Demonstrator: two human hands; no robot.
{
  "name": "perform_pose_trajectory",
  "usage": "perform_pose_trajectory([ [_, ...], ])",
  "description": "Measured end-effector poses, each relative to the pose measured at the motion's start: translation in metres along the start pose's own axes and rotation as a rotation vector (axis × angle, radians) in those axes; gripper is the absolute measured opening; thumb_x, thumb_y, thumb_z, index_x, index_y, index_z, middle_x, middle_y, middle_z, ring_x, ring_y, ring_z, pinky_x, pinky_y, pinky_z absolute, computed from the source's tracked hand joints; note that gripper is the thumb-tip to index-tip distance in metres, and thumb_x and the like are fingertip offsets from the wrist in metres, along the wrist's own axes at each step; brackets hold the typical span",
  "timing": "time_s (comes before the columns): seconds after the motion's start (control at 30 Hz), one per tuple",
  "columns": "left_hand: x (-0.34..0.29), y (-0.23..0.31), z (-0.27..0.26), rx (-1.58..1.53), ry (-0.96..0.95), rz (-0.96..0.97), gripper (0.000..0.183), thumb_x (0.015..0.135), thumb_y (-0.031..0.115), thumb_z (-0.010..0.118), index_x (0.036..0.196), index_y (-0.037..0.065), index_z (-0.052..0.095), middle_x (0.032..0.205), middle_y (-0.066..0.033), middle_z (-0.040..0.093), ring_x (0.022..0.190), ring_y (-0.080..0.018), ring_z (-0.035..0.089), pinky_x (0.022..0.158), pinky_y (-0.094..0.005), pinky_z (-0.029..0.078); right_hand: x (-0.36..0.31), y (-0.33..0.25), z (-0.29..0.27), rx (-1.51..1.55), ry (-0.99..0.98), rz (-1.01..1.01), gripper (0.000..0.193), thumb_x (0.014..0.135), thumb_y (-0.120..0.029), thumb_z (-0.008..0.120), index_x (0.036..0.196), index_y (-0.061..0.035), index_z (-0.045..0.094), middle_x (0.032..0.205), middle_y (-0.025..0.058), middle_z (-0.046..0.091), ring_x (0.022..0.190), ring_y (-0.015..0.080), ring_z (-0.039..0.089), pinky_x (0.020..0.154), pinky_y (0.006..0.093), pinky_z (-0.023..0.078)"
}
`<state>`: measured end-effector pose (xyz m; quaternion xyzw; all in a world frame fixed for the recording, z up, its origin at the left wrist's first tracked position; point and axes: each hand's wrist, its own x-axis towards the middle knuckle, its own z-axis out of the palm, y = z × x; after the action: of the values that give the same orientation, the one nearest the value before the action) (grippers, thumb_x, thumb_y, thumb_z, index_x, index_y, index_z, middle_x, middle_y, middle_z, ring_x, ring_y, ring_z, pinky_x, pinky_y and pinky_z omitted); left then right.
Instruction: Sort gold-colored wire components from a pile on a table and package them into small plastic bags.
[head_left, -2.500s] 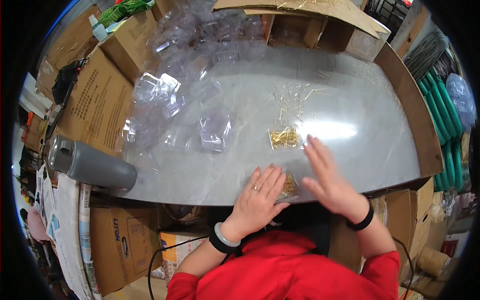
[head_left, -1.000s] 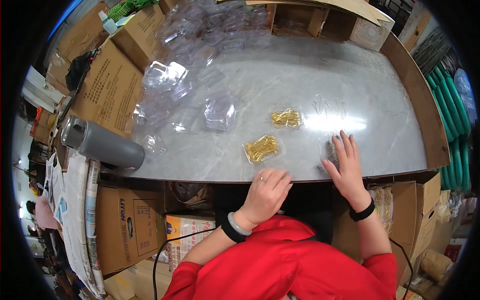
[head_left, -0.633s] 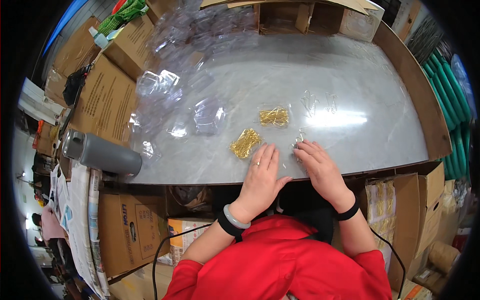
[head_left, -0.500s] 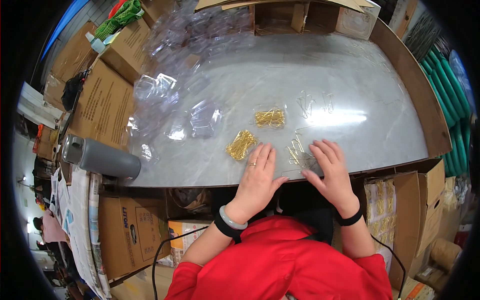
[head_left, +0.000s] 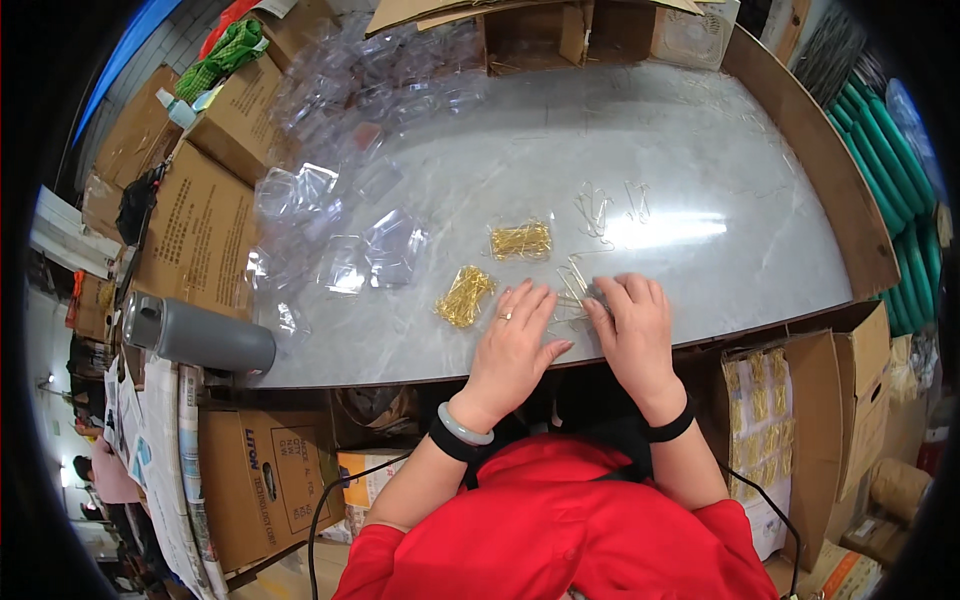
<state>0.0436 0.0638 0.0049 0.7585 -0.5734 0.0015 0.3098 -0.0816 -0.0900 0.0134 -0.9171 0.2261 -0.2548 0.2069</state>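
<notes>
My left hand (head_left: 513,342) lies flat near the table's front edge, fingers stretched, nothing in it. Just beyond its fingertips is a loose pile of gold wire hooks (head_left: 465,296). A second bundle of gold hooks (head_left: 521,240) sits farther back in a clear plastic tray or box. My right hand (head_left: 634,335) rests palm down with fingers spread, thumb and index at a few loose wire hooks (head_left: 571,284). Its fingertips partly cover these hooks. More silvery wire hooks (head_left: 594,210) lie beyond, beside a bright light reflection on the grey tabletop (head_left: 700,280).
Many clear plastic boxes (head_left: 340,258) are heaped at the left. A grey bottle (head_left: 205,335) lies at the left front edge. Cardboard walls (head_left: 815,165) border the right side, and an open cardboard shelf (head_left: 535,40) stands at the back. Below right, a box holds gold-hook packs (head_left: 762,425).
My right hand has moved left, closer to my left hand and over the loose hooks. My left hand stays flat by the gold pile. The whole view has shifted slightly.
</notes>
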Motion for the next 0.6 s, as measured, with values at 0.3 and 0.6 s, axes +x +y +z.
perform_pose_trajectory([
  [0.3, -0.008, -0.006, -0.002, -0.132, 0.062, 0.020, 0.060, 0.086, 0.014, 0.076, 0.139, -0.002, 0.053, 0.140, -0.0209, 0.056, 0.135, -0.0409, 0.049, 0.113, -0.0489, 0.041, 0.006, -0.006, 0.003, -0.127, -0.094, -0.175, 0.056, 0.095, -0.034, 0.067, 0.139, -0.0024, 0.053, 0.142, 0.0171, 0.055, 0.139, 0.0386, 0.045, 0.117, 0.0608, 0.027],
  [0.6, -0.002, -0.004, -0.005, -0.059, -0.060, 0.063, 0.060, 0.091, 0.010, 0.069, 0.144, -0.003, 0.046, 0.149, -0.0226, 0.045, 0.142, -0.0418, 0.039, 0.118, -0.0498, 0.034, -0.010, 0.000, 0.003, 0.148, -0.176, -0.298, 0.042, 0.085, 0.003, 0.066, 0.126, -0.0009, 0.060, 0.136, 0.0180, 0.058, 0.127, 0.0373, 0.054, 0.107, 0.0451, 0.044],
])
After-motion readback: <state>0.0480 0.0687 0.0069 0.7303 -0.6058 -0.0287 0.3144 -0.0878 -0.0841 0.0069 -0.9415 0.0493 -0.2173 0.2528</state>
